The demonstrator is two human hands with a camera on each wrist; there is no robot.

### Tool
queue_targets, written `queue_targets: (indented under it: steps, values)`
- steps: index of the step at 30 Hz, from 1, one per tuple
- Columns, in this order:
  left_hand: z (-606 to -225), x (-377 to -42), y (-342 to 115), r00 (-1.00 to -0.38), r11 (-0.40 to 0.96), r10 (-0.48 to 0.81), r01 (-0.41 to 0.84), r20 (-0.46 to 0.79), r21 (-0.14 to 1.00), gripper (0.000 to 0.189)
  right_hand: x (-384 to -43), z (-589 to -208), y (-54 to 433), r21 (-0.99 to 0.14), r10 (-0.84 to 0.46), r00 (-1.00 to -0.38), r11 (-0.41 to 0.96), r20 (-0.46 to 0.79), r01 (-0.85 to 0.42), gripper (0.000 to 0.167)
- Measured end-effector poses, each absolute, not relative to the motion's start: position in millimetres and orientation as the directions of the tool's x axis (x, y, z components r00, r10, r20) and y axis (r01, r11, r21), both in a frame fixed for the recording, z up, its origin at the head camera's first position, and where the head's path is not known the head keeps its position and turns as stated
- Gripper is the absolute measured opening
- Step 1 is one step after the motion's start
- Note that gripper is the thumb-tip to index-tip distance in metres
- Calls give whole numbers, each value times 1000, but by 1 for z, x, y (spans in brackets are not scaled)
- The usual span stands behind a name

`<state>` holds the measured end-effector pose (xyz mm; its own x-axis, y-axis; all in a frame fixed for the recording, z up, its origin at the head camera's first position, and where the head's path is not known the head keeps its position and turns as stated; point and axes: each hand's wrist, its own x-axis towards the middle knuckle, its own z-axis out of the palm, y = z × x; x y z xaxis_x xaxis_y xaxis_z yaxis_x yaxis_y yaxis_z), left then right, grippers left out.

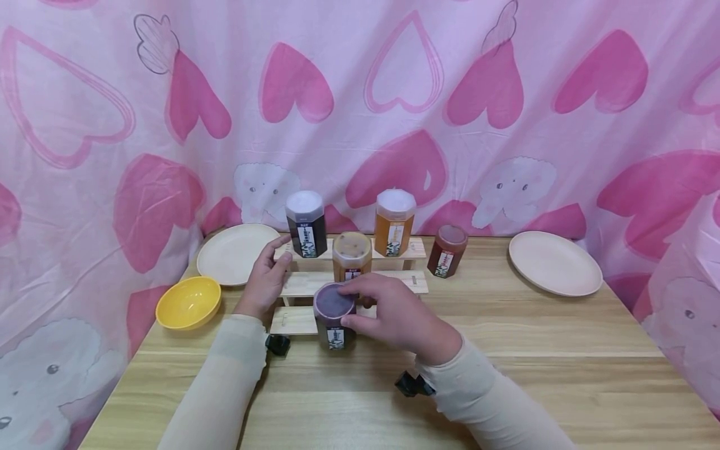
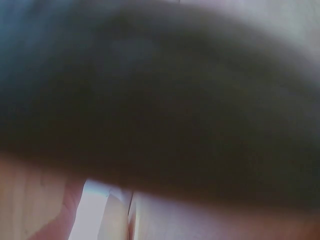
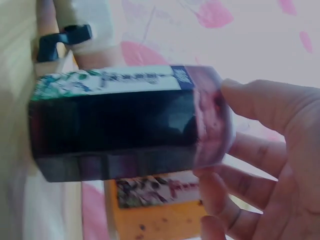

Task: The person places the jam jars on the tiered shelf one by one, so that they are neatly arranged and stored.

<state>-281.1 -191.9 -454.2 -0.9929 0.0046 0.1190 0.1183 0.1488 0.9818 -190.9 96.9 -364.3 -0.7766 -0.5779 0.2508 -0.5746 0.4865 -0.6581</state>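
My right hand (image 1: 394, 309) grips a dark purple jar (image 1: 335, 328) by its lid, thumb on one side and fingers on the other. That same jar (image 3: 115, 125) fills the middle of the right wrist view. It is at the lowest step of a three-step wooden stand (image 1: 292, 319). On the middle step is a jar of amber contents with dark specks (image 1: 352, 256). The top step bears a black jar (image 1: 306, 228) and an orange jar (image 1: 395, 225). My left hand (image 1: 265, 278), fingers extended, is at the stand's left end beside the black jar; whether it touches is unclear.
A red jar (image 1: 447, 253) stands on the table right of the stand. A cream plate (image 1: 554, 262) lies farther right, another cream plate (image 1: 233, 253) at back left. A yellow bowl (image 1: 188, 304) sits near the left edge. Behind hangs a pink heart-patterned curtain (image 1: 349, 75).
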Motion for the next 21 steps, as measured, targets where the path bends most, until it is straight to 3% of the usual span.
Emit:
queue_targets:
  steps: [7, 13, 21]
  values:
    - [-455, -283, -192, -995, 143, 8, 98, 98, 985, 49, -187, -381, 79, -728, -496, -808, 419, 318, -543, 39]
    - [-455, -284, -192, -996, 118, 4, 94, 94, 988, 49, -183, -390, 65, -795, -416, -863, 398, 287, -457, 36]
    - [-453, -282, -192, -998, 100, 8, 62, 62, 993, 51, -185, -402, 52, -838, -372, -874, 325, 313, -439, 39]
